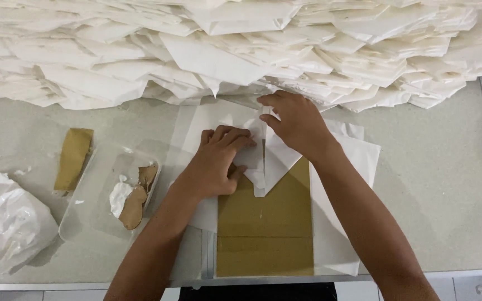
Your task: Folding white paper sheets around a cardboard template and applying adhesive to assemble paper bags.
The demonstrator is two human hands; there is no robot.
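Both hands press on a white paper sheet mid-worktop — left hand curled, fingers pinning a fold, right hand flatter, fingertips pinching its far edge. Beyond: a folded-paper heap, brown card beneath, a plastic tray left.

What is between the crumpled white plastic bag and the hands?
A clear plastic tray with white paste and brown scraps, seen in the head view.
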